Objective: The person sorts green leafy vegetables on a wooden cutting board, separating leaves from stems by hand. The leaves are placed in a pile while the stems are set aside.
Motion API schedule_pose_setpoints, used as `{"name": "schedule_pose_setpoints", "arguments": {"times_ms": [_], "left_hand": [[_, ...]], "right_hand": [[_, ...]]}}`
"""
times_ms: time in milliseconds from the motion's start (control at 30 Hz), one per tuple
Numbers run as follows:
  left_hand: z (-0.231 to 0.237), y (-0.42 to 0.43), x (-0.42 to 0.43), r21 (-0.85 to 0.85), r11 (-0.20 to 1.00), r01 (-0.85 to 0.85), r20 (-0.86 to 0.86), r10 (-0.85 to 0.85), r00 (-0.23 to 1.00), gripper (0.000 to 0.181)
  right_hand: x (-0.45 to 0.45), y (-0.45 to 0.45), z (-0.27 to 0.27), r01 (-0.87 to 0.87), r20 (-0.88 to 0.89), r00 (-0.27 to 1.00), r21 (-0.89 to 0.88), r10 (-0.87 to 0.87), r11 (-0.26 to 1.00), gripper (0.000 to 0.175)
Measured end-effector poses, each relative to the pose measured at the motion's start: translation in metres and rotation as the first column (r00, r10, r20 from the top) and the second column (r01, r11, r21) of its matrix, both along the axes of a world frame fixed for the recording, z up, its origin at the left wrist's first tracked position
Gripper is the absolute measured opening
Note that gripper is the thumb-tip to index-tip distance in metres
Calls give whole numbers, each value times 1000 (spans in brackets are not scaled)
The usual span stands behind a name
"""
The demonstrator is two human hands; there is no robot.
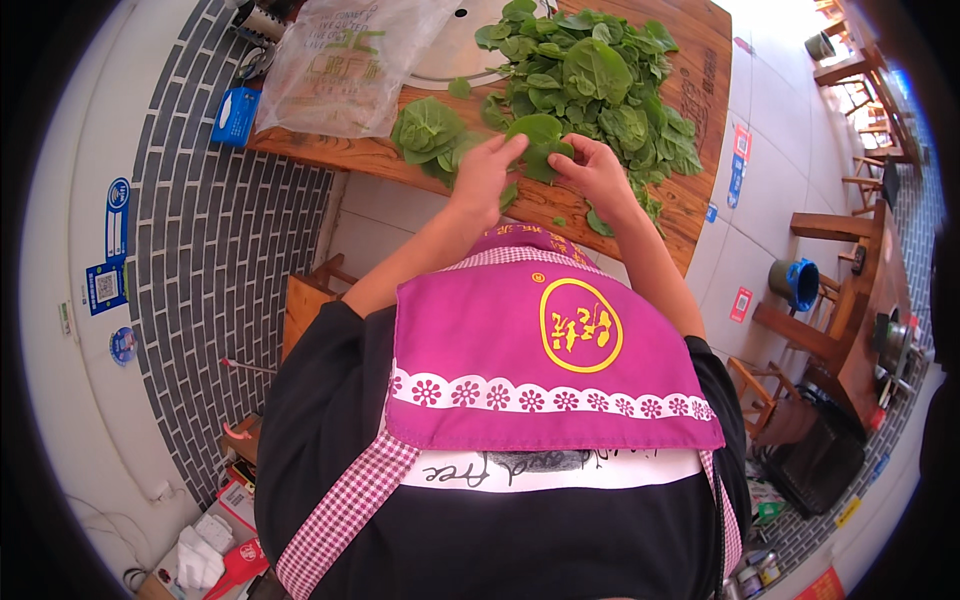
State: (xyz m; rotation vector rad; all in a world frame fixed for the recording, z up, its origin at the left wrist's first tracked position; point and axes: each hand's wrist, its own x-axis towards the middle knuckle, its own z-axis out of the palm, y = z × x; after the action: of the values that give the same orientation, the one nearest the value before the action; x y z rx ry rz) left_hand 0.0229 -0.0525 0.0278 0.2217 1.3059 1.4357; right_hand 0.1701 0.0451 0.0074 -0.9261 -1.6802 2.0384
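My left hand and my right hand meet over the near edge of a wooden table. Between them they hold a sprig of broad green leaves, pinched between thumbs and fingers on both sides. A large heap of leafy greens lies just beyond and to the right of the sprig. Beside my left hand is a smaller pile of leaves. Part of that pile is hidden behind the hand. A few loose leaf bits lie near the table's front edge.
At the table's back left lies a translucent plastic bag, with a blue tissue pack beside it. A round pale plate or cover is set behind the greens. A grey brick-pattern wall stands left; wooden furniture is at right.
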Motion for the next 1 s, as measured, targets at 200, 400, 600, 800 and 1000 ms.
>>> {"name": "schedule_pose_setpoints", "arguments": {"times_ms": [200,400,600,800,1000], "left_hand": [[2,0,-6,65,982,179,-209,-162,964,24],[-5,1,-4,52,993,103,-39,-101,994,24],[0,-3,-4,-22,978,206,-27,-206,978,19],[-23,-6,1,-5,984,175,-147,-174,974,14],[-26,-7,5,56,995,88,-188,-76,979,13]], "right_hand": [[6,1,20,-121,214,973,139,89,983,16],[1,-5,-1,57,-72,996,28,-55,998,23],[3,-7,7,-56,96,995,256,32,965,20],[-6,-18,21,-108,231,972,623,-50,775,16],[-9,-13,7,-32,133,991,350,-16,936,10]]}}
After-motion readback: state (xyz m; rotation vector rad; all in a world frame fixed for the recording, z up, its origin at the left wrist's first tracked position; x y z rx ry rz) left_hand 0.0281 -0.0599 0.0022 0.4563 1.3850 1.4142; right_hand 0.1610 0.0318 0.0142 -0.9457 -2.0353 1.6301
